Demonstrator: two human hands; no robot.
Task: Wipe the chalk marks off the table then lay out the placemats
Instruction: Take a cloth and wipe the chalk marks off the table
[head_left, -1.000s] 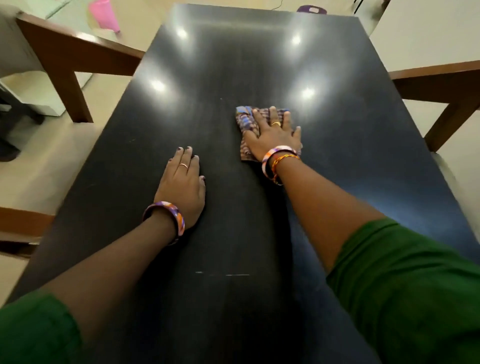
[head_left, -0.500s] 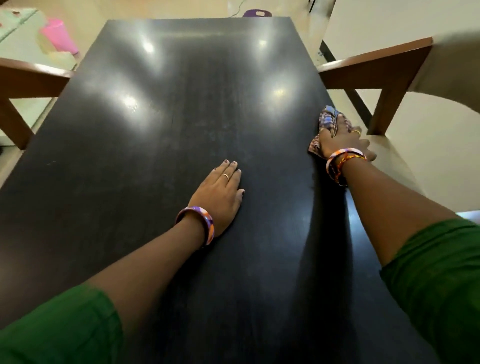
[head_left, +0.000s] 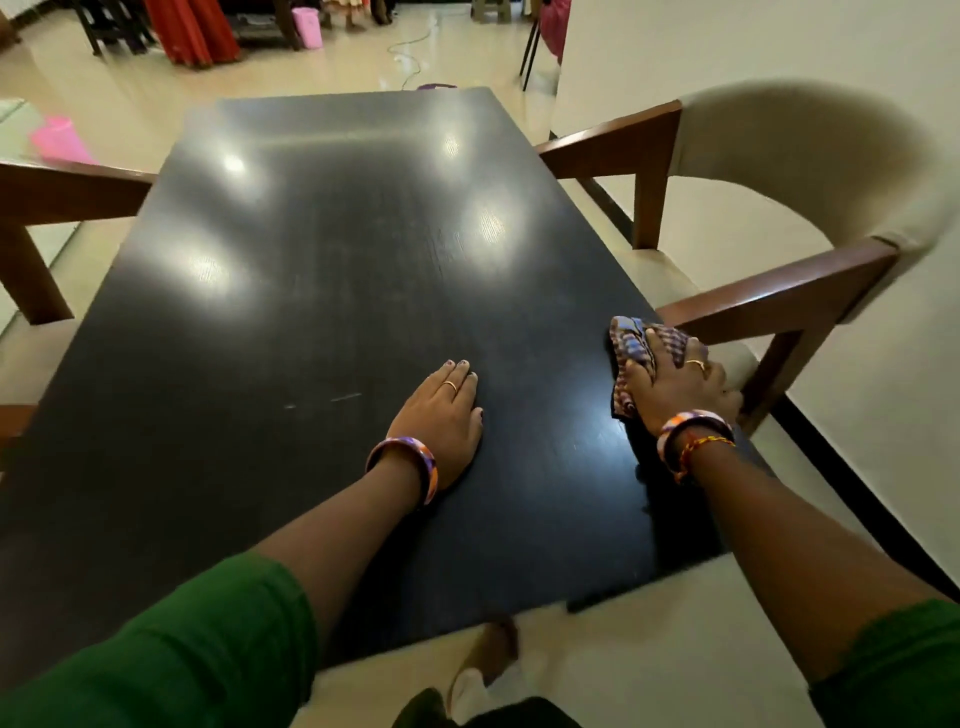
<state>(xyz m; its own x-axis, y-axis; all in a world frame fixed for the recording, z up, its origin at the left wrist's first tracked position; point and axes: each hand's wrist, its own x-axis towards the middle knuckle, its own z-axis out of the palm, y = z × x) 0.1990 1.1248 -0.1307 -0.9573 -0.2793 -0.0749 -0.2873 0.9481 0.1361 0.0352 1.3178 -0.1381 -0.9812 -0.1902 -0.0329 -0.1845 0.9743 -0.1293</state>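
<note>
Our right hand lay with its fingers spread and pressed flat over a checked cloth, pinning it to the right edge of the table, while our left hand rested palm down near the middle of the near half, fingers straight and close together, holding nothing. Each hand wore a ring, each wrist a coloured bangle, and green sleeves covered our upper arms. Just left of the left hand, two short pale chalk marks showed on the dark surface. The tabletop was black, faintly grained and glossy, with several ceiling lights reflected across its far half. A wooden armchair with a cream padded back stood against the table's right side, touching the edge near the cloth, and another wooden chair arm showed at the left. Beyond lay a pale tiled floor, a white wall on the right, a pink bucket far off and a pink object at the left.
</note>
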